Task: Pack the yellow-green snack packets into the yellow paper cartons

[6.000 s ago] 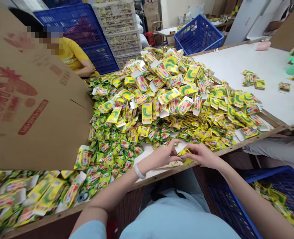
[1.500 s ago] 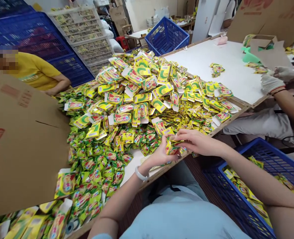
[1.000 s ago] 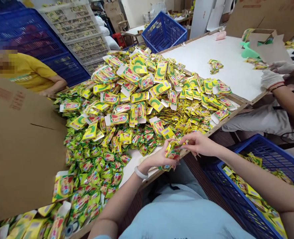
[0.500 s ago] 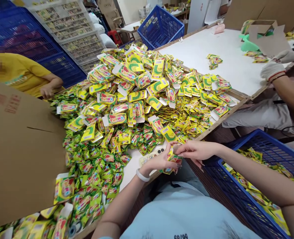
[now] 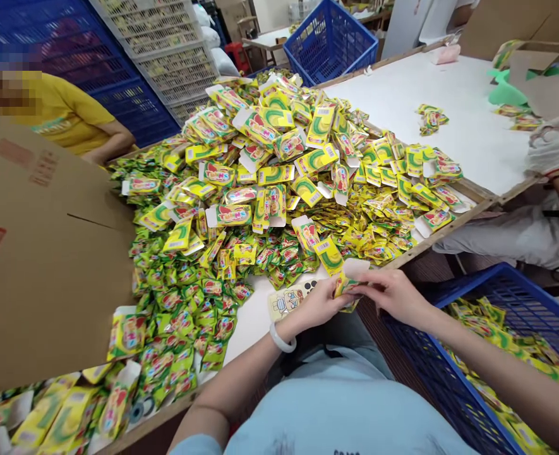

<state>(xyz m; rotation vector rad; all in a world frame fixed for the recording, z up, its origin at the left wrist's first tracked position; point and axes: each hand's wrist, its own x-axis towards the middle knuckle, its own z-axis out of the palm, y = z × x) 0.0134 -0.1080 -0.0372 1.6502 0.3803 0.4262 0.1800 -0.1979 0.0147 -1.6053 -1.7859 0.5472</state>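
Observation:
My left hand (image 5: 321, 304), with a pale band on its wrist, is closed round a small yellow and green candy box (image 5: 343, 285) near the table's front edge. An open white flap sticks up from the box. On the other side, the bent fingers of my right hand (image 5: 393, 292) pinch the box by its edge. Just behind lies another yellow box (image 5: 329, 255), at the front of a large heap of boxes and sachets. A phone in a cartoon case (image 5: 286, 302) rests on the table beside my left hand.
Green sachets (image 5: 179, 322) cover the left side, beside a big cardboard carton (image 5: 47, 253). A blue crate (image 5: 501, 272) of packets stands at my right; another blue crate (image 5: 329, 44) is behind the heap. A person in yellow (image 5: 75, 114) and a gloved hand (image 5: 551, 151) are nearby.
The candy box has turned in my hands, and its white flap now shows at the top. My right fingers have gone from the box's opening to its edge. The view has shifted left.

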